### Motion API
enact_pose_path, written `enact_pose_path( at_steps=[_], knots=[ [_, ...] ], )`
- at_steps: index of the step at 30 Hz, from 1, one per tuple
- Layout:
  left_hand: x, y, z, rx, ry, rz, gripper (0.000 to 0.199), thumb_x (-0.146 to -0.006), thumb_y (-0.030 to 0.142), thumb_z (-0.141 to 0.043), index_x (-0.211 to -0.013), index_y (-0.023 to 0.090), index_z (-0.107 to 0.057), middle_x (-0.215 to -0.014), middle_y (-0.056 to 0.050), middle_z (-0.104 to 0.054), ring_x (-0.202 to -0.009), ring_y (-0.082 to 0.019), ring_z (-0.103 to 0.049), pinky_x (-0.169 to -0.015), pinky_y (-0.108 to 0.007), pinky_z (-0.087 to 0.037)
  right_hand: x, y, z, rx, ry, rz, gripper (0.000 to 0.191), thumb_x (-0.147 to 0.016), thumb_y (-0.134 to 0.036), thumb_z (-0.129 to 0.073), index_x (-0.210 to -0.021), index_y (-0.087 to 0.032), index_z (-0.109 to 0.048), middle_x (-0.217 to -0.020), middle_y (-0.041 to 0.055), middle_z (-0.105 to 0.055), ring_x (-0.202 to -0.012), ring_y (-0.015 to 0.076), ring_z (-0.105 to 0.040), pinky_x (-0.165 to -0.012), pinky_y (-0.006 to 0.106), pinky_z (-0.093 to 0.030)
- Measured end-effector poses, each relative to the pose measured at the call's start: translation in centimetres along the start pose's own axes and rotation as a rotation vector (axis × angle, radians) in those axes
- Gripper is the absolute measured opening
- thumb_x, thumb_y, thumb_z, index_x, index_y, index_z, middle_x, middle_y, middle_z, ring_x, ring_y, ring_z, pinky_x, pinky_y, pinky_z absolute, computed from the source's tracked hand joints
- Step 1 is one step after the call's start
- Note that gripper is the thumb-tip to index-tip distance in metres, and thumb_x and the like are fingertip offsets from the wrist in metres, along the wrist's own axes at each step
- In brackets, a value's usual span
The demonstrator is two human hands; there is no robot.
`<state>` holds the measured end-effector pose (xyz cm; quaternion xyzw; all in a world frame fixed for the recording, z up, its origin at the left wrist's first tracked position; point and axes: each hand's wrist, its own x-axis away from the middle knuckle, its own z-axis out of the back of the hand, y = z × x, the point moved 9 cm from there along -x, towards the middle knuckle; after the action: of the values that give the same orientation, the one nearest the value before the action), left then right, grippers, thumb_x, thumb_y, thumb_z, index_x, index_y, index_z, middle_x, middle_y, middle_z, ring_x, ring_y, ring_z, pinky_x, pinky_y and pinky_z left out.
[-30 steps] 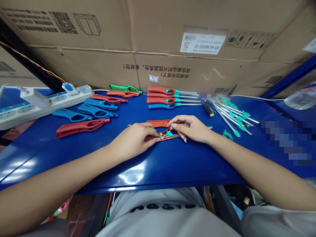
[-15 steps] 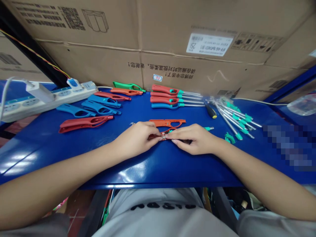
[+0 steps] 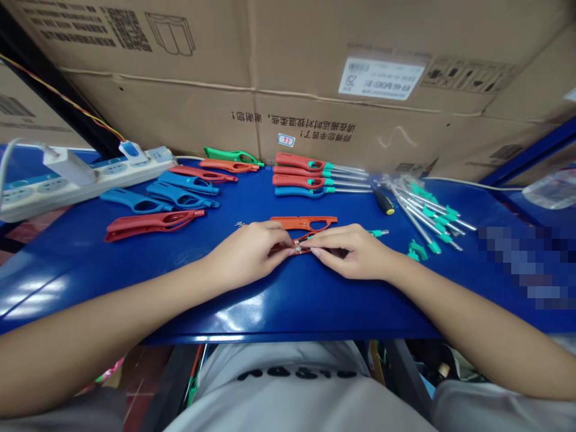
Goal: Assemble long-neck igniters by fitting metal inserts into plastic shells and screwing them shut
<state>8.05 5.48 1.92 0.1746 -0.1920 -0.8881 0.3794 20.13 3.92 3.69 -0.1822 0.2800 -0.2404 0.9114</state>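
Observation:
My left hand [image 3: 256, 247] is closed around the handle end of an open red-orange stick lighter [image 3: 299, 246], low over the blue table. From the other side, my right hand [image 3: 360, 253] has its thumb and forefinger on the small parts inside; what they pinch is too small to make out. The lighter is mostly covered by my fingers. Its metal tube [image 3: 381, 233] with a green piece shows beyond my right hand. Just behind lies an orange casing half [image 3: 305, 224]. Beside my left knuckles are tiny metal pieces [image 3: 240, 225].
Several blue, red, orange and green casings [image 3: 155, 225] lie at left, near a white power strip [image 3: 90, 180]. Lighters with tubes [image 3: 299, 180] sit at the back. A screwdriver [image 3: 384, 202] and a pile of metal tubes [image 3: 420, 219] are at right. A cardboard box [image 3: 189, 114] stands behind.
My right thumb and fingertips have shifted slightly on the lighter, showing a little more of its inner parts. My left hand stays in place.

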Motion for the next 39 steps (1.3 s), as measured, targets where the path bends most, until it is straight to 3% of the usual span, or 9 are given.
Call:
enact_pose_path(
  at_steps=[10,15,20,25,29,39],
  knots=[
    [0.0,0.2,0.2,0.028,0.023,-0.016,0.013,-0.095,0.025,-0.065,-0.097,0.019,-0.077,-0.094,-0.004,-0.075,-0.081,-0.016,-0.069,-0.072,-0.026,-0.050,0.4,0.1,0.1,0.086,-0.014,0.006,0.024,-0.095,-0.017,-0.055,-0.114,-0.019,-0.070,-0.111,0.0065,-0.076,-0.101,0.0177,-0.072,-0.087,0.029,-0.057],
    [0.2,0.5,0.3,-0.034,0.017,-0.027,0.017,-0.095,0.025,-0.062,-0.101,0.019,-0.077,-0.092,-0.005,-0.073,-0.079,-0.017,-0.068,-0.069,-0.026,-0.050,0.2,1.6,1.4,0.158,-0.052,-0.160,0.013,-0.094,-0.024,-0.058,-0.101,-0.019,-0.068,-0.102,0.0067,-0.069,-0.075,0.0145,-0.062,-0.065,0.027,-0.047],
    [0.5,0.8,0.4,-0.233,0.008,-0.013,0.022,-0.097,0.031,-0.057,-0.106,0.021,-0.075,-0.098,-0.005,-0.072,-0.086,-0.020,-0.069,-0.070,-0.028,-0.051,0.5,2.6,1.0,0.183,-0.179,-0.247,0.010,-0.092,-0.026,-0.060,-0.099,-0.020,-0.065,-0.101,0.0049,-0.065,-0.069,0.0128,-0.054,-0.062,0.026,-0.040],
    [0.5,2.3,0.2,-0.291,0.048,-0.160,0.023,-0.099,0.029,-0.055,-0.114,0.018,-0.068,-0.111,-0.009,-0.069,-0.104,-0.026,-0.062,-0.089,-0.039,-0.052,0.6,3.0,0.3,0.170,-0.236,-0.256,0.011,-0.090,-0.026,-0.062,-0.099,-0.021,-0.062,-0.101,0.0034,-0.064,-0.072,0.0127,-0.054,-0.063,0.025,-0.038],
    [0.6,2.6,-1.2,-0.190,-0.017,-0.256,0.029,-0.102,0.022,-0.048,-0.127,0.018,-0.061,-0.124,-0.011,-0.065,-0.115,-0.025,-0.060,-0.101,-0.042,-0.049,0.6,3.2,0.1,0.165,-0.248,-0.264,0.008,-0.090,-0.025,-0.063,-0.096,-0.020,-0.060,-0.099,0.0033,-0.063,-0.073,0.0128,-0.055,-0.063,0.024,-0.037],
    [0.6,2.2,-1.9,-0.118,-0.062,-0.265,0.037,-0.103,0.015,-0.040,-0.135,0.022,-0.057,-0.131,-0.012,-0.061,-0.122,-0.026,-0.057,-0.103,-0.044,-0.050,0.7,2.8,0.1,0.126,-0.258,-0.191,0.002,-0.091,-0.020,-0.060,-0.092,-0.020,-0.059,-0.095,0.0025,-0.063,-0.072,0.0123,-0.055,-0.063,0.024,-0.037]
  ],
)
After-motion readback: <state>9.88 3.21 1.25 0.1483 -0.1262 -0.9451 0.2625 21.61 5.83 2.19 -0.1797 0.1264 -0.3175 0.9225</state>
